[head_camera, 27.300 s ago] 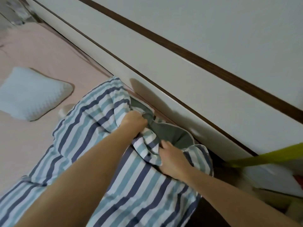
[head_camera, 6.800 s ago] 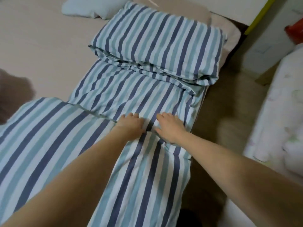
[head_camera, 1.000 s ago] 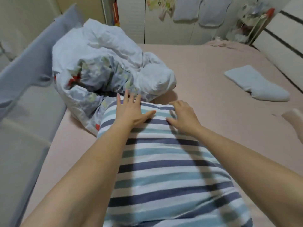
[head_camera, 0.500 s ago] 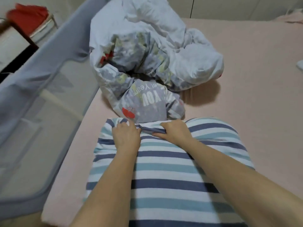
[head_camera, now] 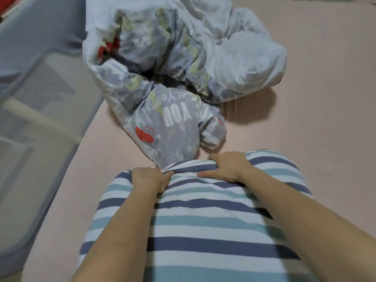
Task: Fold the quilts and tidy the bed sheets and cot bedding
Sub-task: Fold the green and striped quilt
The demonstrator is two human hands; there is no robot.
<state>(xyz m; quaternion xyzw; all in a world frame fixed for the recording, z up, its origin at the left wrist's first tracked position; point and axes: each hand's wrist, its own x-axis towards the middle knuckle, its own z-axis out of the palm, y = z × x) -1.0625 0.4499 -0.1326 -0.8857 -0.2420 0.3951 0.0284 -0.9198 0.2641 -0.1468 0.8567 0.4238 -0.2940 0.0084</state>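
The folded striped quilt [head_camera: 203,220] lies on the pink bed sheet [head_camera: 315,119], its far edge touching the crumpled printed quilt [head_camera: 173,68]; the left hand [head_camera: 149,179] and right hand [head_camera: 228,166] each hold that far edge in a curled grip; a mesh cot rail [head_camera: 36,98] stands at left.

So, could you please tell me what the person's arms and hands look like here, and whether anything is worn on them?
Both forearms are bare, with no sleeves in view. The left hand and right hand show no gloves, watch or bracelet; the fingers show no rings.
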